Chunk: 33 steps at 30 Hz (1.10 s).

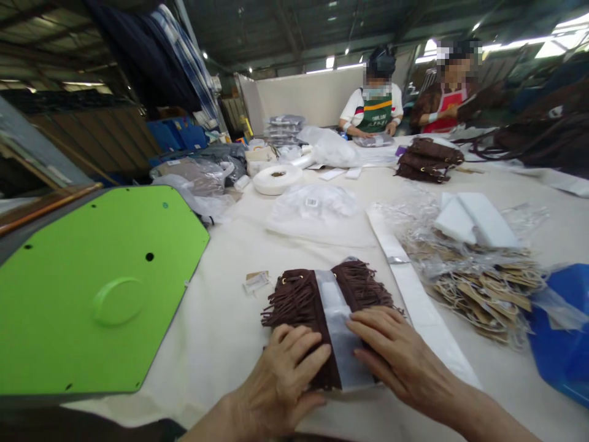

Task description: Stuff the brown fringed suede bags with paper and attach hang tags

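Observation:
Flat on the table before me lies a dark brown fringed bag (299,294), folded, with small gold eyelets near its top. A translucent whitish strip (333,294) runs down its middle. My left hand (285,374) rests on the bag's lower left part, fingers stretched out. On the right side, my right hand (396,344) lies with spread fingers, its fingertips touching the strip and the bag. Just left of the bag sits a small clear packet with a brown tag (256,281).
A green board (115,288) stands at the left. Tagged cords (492,294) and foam pieces (478,218) lie at right, beside a blue bin (564,344). Further back are a white tape roll (277,179), plastic bags (317,209), stacked brown bags (427,159) and two people (378,110) working.

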### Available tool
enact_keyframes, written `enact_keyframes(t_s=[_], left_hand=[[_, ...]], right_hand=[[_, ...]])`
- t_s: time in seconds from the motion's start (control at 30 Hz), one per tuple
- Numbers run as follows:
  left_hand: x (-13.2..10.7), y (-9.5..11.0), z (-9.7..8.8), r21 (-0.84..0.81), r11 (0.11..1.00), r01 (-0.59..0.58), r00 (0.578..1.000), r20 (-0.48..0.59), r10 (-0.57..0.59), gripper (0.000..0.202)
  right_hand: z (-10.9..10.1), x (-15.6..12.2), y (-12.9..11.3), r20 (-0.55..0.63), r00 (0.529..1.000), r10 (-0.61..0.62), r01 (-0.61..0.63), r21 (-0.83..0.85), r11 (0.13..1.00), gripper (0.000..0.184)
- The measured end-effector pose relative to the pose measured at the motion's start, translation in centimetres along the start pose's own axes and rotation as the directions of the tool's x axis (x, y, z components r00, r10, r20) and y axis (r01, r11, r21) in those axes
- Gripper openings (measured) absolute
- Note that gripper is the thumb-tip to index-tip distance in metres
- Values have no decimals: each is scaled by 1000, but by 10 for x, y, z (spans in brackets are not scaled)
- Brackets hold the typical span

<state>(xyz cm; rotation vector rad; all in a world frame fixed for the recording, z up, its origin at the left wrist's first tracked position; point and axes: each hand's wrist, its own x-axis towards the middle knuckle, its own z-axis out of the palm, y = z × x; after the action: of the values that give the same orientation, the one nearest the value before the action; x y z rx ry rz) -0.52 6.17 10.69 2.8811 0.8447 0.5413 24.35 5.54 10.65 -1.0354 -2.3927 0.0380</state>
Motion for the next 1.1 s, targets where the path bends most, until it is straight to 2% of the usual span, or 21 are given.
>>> enact_keyframes(t_s=[0.1,0.2,0.27,0.3,0.33,0.4,0.43,0.5,0.57,0.67,0.77,0.83,0.9,0.97,1.0,1.07,1.1], left_hand=[[-32,-9,14,83,996,19,999,-50,-15,53],[-45,-29,22,0,996,86,989,-122,-85,47],[-47,-34,21,-105,974,200,966,-144,-214,48],[-46,-33,21,-180,937,299,932,-153,-327,49],[-45,-30,22,-257,878,404,878,-159,-451,51],[-42,-20,26,-396,715,576,722,-163,-672,54],[-39,-15,30,-446,637,629,644,-161,-748,55],[-33,-6,39,-511,521,684,529,-145,-836,55],[-26,-1,47,-585,406,702,432,-104,-896,54],[-17,1,54,-705,250,664,307,-49,-951,47],[-16,1,56,-824,115,555,218,11,-976,42],[-20,2,55,-882,23,471,194,78,-978,43],[-26,2,50,-909,-90,407,211,190,-959,40],[-31,1,41,-903,-214,373,267,325,-907,34],[-32,0,36,-893,-277,354,309,392,-867,32],[-32,-2,27,-865,-401,300,396,496,-773,30],[-31,-4,24,-850,-444,282,415,526,-742,30]], right_hand=[[6,-20,-15,28,997,-76,78,-69,995,34],[23,-35,-21,36,992,-122,127,-189,974,38],[31,-39,-22,31,992,-120,124,-241,962,42],[34,-38,-24,24,993,-116,118,-255,960,44],[35,-36,-27,15,993,-117,117,-260,958,47],[36,-26,-36,-15,991,-135,127,-253,959,52],[38,-20,-41,-29,989,-145,134,-243,961,52],[45,-4,-52,-59,990,-128,111,-230,967,48],[57,11,-58,-93,993,-78,54,-241,969,42],[74,24,-61,-131,990,-59,20,-283,959,36],[76,26,-57,-114,989,-95,64,-253,965,36],[68,31,-51,-68,993,-99,87,-160,983,33],[58,48,-43,-30,997,-77,74,-73,995,27],[53,77,-33,-14,998,-60,60,-43,997,23],[54,95,-28,4,998,-64,64,-50,997,24],[61,132,-17,121,987,-105,115,-76,990,26],[67,149,-13,202,969,-139,159,-86,984,27]])
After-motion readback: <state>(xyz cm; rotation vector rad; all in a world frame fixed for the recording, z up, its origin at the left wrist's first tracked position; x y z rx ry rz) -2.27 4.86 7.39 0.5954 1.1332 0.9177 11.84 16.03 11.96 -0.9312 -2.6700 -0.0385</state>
